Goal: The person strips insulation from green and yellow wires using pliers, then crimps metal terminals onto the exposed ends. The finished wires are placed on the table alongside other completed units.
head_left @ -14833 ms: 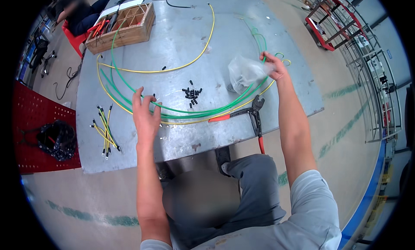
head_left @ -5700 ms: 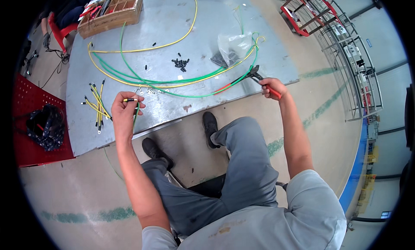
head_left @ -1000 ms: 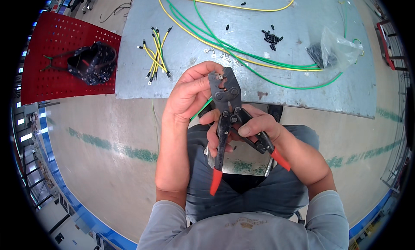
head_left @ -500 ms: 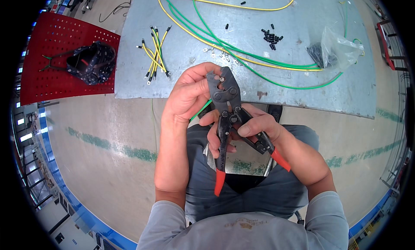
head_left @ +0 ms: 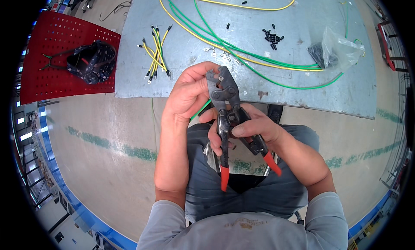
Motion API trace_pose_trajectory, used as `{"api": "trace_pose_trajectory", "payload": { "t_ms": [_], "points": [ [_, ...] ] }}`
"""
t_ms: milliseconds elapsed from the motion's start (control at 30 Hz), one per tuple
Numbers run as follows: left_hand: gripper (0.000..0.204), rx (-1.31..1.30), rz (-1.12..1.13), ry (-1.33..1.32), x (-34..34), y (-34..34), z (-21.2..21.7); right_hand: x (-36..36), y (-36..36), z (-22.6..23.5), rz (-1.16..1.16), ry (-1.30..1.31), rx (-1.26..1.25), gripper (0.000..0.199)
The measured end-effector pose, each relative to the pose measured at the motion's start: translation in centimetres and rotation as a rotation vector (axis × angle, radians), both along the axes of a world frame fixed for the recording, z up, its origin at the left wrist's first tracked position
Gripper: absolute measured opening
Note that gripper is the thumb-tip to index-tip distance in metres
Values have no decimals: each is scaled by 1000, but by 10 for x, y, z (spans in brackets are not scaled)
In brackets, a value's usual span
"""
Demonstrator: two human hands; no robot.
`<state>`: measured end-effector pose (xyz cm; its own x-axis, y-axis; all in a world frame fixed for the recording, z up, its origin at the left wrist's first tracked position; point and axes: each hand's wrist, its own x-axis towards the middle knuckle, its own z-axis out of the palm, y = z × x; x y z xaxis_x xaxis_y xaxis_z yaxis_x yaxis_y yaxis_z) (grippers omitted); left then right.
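Observation:
A black crimping tool (head_left: 224, 92) with red handle tips is upright in front of me, jaws toward the table. My right hand (head_left: 255, 127) is closed round its handles, thumb on one and fingers on the other; the handles stand partly spread. My left hand (head_left: 190, 90) is closed at the jaws, thumb and fingers pressed together against their left side. What it pinches there is hidden by the fingers and the tool. A green wire (head_left: 201, 110) shows between my left wrist and the tool, running up behind the tool.
On the grey metal table (head_left: 142, 88) lie short yellow and green cables (head_left: 156, 55) with lugs, loose ring terminals (head_left: 225, 55), black sleeves (head_left: 272, 37), long green and yellow wires (head_left: 259, 60) and a plastic bag (head_left: 337, 49). A dark patterned bag (head_left: 93, 62) rests on a red perforated panel (head_left: 47, 77).
The crimping tool's handles have come closer together in my right hand, and their red tips have shifted. My left hand stays at the jaws.

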<state>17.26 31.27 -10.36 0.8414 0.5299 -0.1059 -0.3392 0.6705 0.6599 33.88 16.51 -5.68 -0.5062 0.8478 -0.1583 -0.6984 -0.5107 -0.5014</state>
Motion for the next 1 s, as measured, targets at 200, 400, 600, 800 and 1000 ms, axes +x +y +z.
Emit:
{"api": "trace_pose_trajectory", "payload": {
  "t_ms": [200,400,600,800,1000],
  "points": [
    [34,27,11,48,2,-1,1,-2,-1,-12,-20,-23,34,52],
    [28,79,99,144,13,-2,11,0,0,-15,-158,-41,17,47],
    [37,234,248,304,12,3,27,16,4,-10,-324,-183,-3,46],
    [39,398,410,324,22,-11,48,-10,-5,-25,-285,-265,12,44],
    [37,433,443,346,32,-25,55,-30,-8,-21,-398,-295,30,38]
  ]
}}
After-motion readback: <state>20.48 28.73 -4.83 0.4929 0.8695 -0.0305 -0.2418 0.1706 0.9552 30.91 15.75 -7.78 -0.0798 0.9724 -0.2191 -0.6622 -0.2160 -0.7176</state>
